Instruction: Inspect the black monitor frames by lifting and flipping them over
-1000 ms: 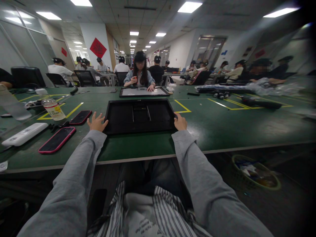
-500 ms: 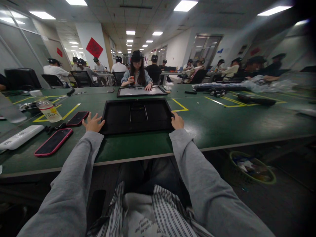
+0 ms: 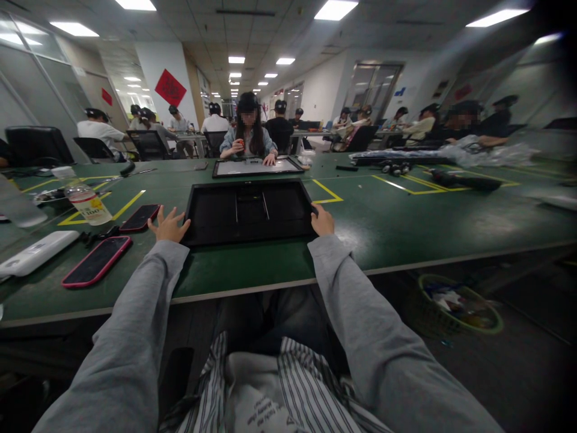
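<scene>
A shallow black rectangular casing [image 3: 211,215], like the back shell of a flat screen, lies on the green table in front of me. Two thin light strips stand out around a recess in its middle. At its left edge is my left hand [image 3: 168,227], fingers spread, the thumb side against or close to the rim. My right hand [image 3: 323,221] grips the right edge with its fingers curled around it; the fingertips are partly hidden.
Phones [image 3: 97,262], a white device [image 3: 39,252] and a bottle [image 3: 89,201] lie to the left. Across the table [image 3: 406,231], a co-worker [image 3: 247,135] handles a framed panel [image 3: 282,165]. A power tool [image 3: 464,180] and plastic wrap lie rightward. Below stands a basket [image 3: 460,304].
</scene>
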The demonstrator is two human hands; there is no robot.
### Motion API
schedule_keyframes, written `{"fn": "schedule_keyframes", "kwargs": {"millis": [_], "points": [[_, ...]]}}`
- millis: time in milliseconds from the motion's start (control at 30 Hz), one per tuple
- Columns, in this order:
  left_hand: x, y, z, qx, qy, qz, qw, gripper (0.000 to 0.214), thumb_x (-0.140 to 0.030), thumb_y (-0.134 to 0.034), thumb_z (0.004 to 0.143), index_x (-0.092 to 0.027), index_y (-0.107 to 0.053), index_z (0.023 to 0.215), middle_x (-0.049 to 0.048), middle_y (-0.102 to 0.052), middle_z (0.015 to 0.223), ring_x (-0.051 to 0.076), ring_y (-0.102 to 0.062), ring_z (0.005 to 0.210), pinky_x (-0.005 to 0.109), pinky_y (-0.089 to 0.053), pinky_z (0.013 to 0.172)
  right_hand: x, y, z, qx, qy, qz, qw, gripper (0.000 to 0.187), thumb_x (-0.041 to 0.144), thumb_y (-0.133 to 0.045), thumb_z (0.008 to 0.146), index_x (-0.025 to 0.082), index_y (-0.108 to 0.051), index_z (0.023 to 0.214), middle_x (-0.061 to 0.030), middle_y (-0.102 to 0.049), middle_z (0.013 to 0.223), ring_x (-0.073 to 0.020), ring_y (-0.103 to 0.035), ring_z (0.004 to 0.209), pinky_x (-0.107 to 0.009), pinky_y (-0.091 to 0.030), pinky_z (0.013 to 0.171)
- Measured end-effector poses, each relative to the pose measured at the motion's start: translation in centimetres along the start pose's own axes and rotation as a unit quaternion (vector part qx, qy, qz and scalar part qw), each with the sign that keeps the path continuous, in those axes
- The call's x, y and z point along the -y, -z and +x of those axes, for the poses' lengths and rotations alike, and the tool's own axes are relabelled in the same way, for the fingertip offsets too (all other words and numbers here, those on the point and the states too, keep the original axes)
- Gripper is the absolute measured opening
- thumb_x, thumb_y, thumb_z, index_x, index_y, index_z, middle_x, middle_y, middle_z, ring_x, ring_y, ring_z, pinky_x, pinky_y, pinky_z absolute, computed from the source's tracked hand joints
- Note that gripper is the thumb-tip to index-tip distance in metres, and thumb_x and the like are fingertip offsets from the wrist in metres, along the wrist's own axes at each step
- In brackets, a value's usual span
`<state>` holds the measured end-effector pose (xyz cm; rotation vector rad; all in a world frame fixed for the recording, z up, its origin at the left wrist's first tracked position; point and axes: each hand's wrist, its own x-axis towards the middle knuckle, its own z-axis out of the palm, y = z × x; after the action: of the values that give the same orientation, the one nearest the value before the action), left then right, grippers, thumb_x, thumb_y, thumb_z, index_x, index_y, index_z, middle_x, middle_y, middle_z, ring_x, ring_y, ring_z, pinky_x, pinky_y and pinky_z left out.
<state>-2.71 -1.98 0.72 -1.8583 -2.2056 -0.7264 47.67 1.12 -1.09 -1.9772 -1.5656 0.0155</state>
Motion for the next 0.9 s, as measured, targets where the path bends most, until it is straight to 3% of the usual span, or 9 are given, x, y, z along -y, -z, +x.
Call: {"fn": "schedule_keyframes", "kwargs": {"millis": [300,667,900], "points": [[0.3,-0.5,0.2,-0.011,0.007,-0.015,1.000,0.044,-0.051,-0.048,0.092,-0.036,-0.069,0.127,0.0053,-0.047,0.155,0.034,-0.011,0.153,0.072,-0.007,0.113,0.2,0.4,-0.3,0.003,0.012,0.013,1.000,0.053,0.020,-0.045,0.095,0.022,-0.051,0.148,-0.0119,-0.066,0.130,-0.0262,-0.062,0.115,-0.041,-0.047,0.101],[1.4,-1.8,1.1,0.021,0.033,-0.034,0.999,0.045,-0.054,-0.045,0.091,-0.033,-0.073,0.120,0.0071,-0.056,0.147,0.035,-0.018,0.151,0.073,-0.012,0.113,0.0,0.0,0.2,0.004,0.024,0.007,1.000,0.053,0.019,-0.043,0.096,0.022,-0.050,0.149,-0.0119,-0.067,0.130,-0.0257,-0.063,0.116,-0.041,-0.047,0.101],[0.8,-1.2,0.7,0.010,0.019,-0.024,0.999,0.041,-0.050,-0.045,0.093,-0.033,-0.074,0.116,0.0060,-0.058,0.146,0.036,-0.019,0.151,0.072,-0.010,0.113,0.3,0.1,0.2,0.012,0.021,-0.015,1.000,0.053,0.022,-0.041,0.098,0.024,-0.049,0.150,-0.0117,-0.068,0.129,-0.0263,-0.063,0.115,-0.042,-0.046,0.100]]}}
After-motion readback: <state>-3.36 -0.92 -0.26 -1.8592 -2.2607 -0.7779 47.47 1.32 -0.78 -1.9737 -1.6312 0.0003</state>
